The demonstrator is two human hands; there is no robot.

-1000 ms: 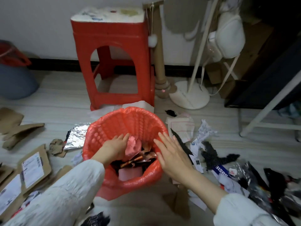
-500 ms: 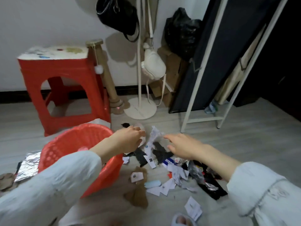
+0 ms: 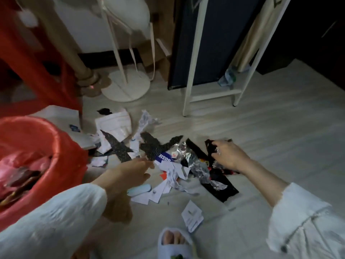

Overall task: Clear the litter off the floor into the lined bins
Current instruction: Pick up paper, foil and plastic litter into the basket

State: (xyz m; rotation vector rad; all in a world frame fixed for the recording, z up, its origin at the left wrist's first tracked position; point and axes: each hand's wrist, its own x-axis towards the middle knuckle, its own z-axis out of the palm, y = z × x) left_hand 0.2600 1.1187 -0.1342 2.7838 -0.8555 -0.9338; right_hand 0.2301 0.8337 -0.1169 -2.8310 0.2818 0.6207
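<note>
The bin [image 3: 61, 156] sits at your far left, its red liner folded over the rim and pink and dark scraps already heaped inside; a red stool [image 3: 37, 58] stands just behind it. Your left hand [image 3: 128, 174] hovers low beside the bin with fingers loosely extended toward the litter [image 3: 168, 161], holding nothing. The litter spreads across the pale floor [image 3: 280, 143] in front of you: torn white paper, jagged black strips, crumpled silver foil, a blue-and-white scrap with lettering, and a pale blue capsule-shaped piece near your left wrist. Your right hand [image 3: 229, 156] is down on the right edge of the pile, fingers curled around a black wrapper [image 3: 211, 146]. One white scrap [image 3: 192, 215] lies apart, nearer your slipper [image 3: 173, 243]. A white stand base [image 3: 127, 88] and a white rack [image 3: 211, 94] border the pile at the back; the floor to the right of your right hand lies open.
</note>
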